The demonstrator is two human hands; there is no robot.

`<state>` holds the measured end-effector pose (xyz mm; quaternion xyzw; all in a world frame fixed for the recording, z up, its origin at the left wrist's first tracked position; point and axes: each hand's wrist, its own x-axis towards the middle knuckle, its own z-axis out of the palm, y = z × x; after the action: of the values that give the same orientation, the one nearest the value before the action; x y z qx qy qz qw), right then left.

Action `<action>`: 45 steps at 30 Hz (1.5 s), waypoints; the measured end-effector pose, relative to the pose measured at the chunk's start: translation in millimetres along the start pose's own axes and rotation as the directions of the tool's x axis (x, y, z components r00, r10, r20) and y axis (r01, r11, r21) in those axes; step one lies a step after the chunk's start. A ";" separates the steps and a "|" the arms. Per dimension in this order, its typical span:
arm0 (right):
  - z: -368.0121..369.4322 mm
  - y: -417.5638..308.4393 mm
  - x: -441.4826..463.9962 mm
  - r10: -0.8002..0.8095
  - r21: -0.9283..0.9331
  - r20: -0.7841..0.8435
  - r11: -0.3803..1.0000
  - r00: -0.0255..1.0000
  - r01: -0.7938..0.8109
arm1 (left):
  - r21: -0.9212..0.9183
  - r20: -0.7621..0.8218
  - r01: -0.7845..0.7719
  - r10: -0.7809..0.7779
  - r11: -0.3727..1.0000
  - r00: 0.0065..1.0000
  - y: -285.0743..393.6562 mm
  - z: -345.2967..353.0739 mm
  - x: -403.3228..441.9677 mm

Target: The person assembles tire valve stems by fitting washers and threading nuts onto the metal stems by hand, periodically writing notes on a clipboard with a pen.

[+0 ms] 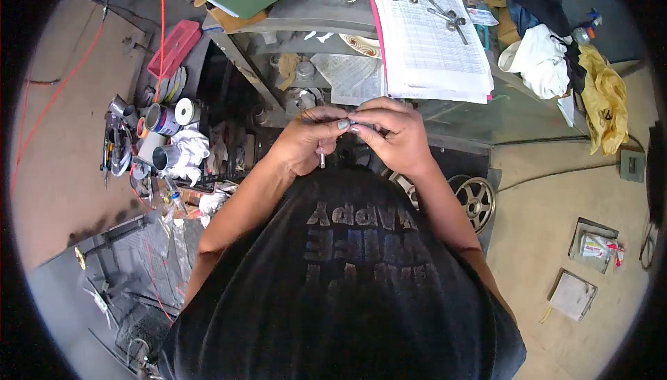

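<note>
Head view: left hand (309, 138) grasps a slim silver metal rod (322, 161), likely light, stiff, slippery, best held mid-shaft, and pinches a small dark piece (351, 123) with right hand (396, 133).

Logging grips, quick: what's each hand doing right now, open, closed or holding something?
Left hand: curled closed, holding a slim metal rod.
Right hand: pinched closed against the left; what it grips is too small to tell.

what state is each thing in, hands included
left hand: fingers closed, pinching small part
right hand: fingertips pinching the same part
small part: gripped, mostly hidden
printed sheets: stacked, lying flat
metal parts: loose on the sheets
white cloth: bunched up
yellow bag: crumpled
</note>
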<state>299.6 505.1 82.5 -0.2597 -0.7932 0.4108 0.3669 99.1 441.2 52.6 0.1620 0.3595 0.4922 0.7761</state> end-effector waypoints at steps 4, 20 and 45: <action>5.2 -0.2 1.6 -0.075 -0.113 0.012 0.991 0.997 0.076 | 0.031 -0.014 -0.039 0.039 0.999 0.999 -1.0 -4.9 1.6; 29.1 19.2 -8.8 -0.094 -0.372 -0.081 0.927 0.992 0.058 | 0.348 -0.149 -0.165 0.228 0.923 0.962 -17.8 -8.4 13.3; 12.7 36.1 -5.7 0.001 -0.075 0.114 0.997 0.993 0.008 | 0.433 -0.075 0.035 -0.002 0.901 0.997 -4.6 -19.6 18.2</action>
<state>296.8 514.2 45.0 -0.2481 -0.8281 0.3944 0.3117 92.8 453.0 29.1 0.3092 0.4897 0.3981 0.7114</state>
